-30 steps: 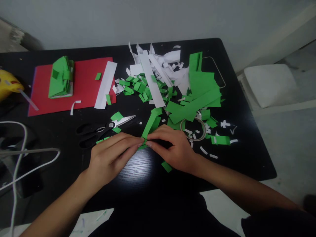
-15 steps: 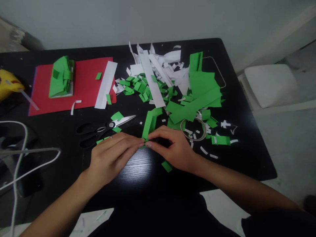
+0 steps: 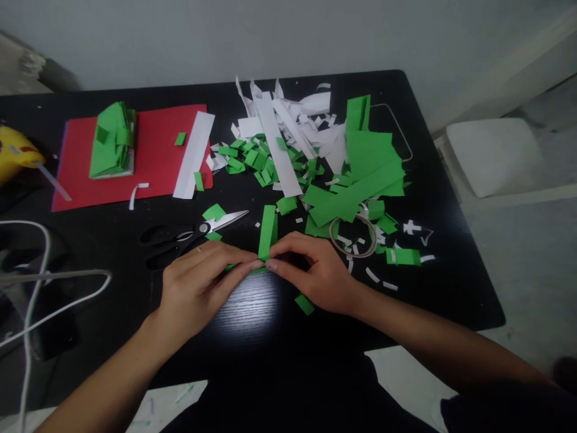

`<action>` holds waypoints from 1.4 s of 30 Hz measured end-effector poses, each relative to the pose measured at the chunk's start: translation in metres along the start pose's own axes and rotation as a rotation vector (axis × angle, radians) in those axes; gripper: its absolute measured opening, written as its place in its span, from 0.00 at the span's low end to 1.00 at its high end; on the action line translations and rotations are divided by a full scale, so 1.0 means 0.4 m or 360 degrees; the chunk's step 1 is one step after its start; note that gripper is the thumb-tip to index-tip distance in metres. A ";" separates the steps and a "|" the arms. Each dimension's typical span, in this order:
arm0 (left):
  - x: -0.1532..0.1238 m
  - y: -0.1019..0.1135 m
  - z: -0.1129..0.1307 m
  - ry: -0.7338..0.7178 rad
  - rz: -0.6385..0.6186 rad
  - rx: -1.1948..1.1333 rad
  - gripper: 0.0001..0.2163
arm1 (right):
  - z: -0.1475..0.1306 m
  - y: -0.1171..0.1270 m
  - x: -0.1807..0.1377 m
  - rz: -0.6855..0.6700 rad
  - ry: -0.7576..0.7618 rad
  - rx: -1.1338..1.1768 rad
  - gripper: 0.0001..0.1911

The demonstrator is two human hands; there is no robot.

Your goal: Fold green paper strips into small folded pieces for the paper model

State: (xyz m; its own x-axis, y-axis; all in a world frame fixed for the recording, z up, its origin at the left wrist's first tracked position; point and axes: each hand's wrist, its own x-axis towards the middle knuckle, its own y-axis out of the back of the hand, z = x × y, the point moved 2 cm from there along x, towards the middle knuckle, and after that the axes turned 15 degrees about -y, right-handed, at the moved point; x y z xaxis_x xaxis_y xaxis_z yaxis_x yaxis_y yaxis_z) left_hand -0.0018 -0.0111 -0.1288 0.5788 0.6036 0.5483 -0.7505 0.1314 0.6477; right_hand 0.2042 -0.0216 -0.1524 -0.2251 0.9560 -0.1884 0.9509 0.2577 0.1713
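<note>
A folded green paper strip (image 3: 267,233) stands between my hands, its upper part pointing away from me. My left hand (image 3: 202,282) pinches its near end between thumb and fingers. From the other side my right hand (image 3: 318,270) grips the same end, thumb and forefinger meeting close to the left fingertips. The fingers hide the exact fold. Black-handled scissors (image 3: 198,232) lie beyond my left hand with small green paper pieces around them. Just past my right hand is a roll of tape (image 3: 353,236), lying flat.
Behind lie green paper scraps (image 3: 256,157), white paper strips (image 3: 279,144) and larger green sheets (image 3: 372,162). A red sheet (image 3: 155,144) carries a green paper bundle (image 3: 112,141). At left are a yellow glue gun (image 3: 18,155) and a white cable (image 3: 33,300).
The folded strip has swung slightly left and stands more upright, apart from the green piece behind it. My left fingers have shifted a little; my right hand barely moved.
</note>
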 end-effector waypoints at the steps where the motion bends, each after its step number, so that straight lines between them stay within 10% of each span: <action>1: 0.000 0.000 0.001 -0.0009 0.0005 0.0005 0.06 | 0.000 0.000 0.000 -0.0006 -0.0002 -0.0002 0.03; 42: -0.002 -0.014 -0.001 -0.0018 -0.0021 0.0118 0.03 | -0.005 0.007 -0.001 0.0126 0.0082 -0.0188 0.02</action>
State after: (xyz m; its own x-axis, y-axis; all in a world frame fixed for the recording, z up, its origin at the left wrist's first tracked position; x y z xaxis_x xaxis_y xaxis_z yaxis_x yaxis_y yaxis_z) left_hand 0.0017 -0.0121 -0.1331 0.5927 0.5930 0.5451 -0.7171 0.0804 0.6923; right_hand 0.2064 -0.0209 -0.1498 -0.1641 0.9790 -0.1207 0.9352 0.1933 0.2968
